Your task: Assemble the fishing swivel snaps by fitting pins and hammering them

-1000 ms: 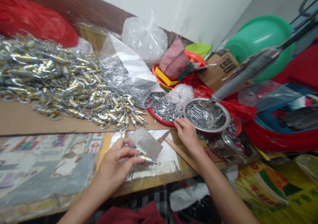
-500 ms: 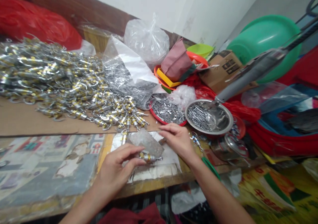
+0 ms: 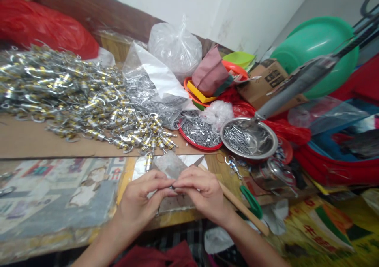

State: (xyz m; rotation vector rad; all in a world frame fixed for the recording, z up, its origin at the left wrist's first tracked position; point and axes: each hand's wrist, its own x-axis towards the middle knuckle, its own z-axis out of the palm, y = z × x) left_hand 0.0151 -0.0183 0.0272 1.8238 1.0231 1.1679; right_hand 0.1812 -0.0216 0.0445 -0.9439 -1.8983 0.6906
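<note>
My left hand point(image 3: 149, 192) is closed in a pinch around a hook bolt point(image 3: 171, 187), of which only a small dark bit shows between the fingertips. Against it, my right hand point(image 3: 203, 190) pinches at the bolt's other end, fingertips touching those of the left. Behind the hands lies a flat grey block point(image 3: 170, 164) on white paper. A wooden-handled hammer point(image 3: 245, 209) lies by my right wrist, its dark head partly hidden by that hand. One silver and yellow hook bolt point(image 3: 149, 161) rests left of the block.
A large pile of hook bolts point(image 3: 89, 89) covers cardboard on the left. Behind are a clear bag of metal parts point(image 3: 145, 91), a red plate of small pieces point(image 3: 201, 145) and a steel bowl of pins point(image 3: 274, 148). Green-handled scissors point(image 3: 251, 204) lie at the right front edge.
My right hand has moved left and down from behind the block to meet my left hand at the bolt. The hammer's handle now shows.
</note>
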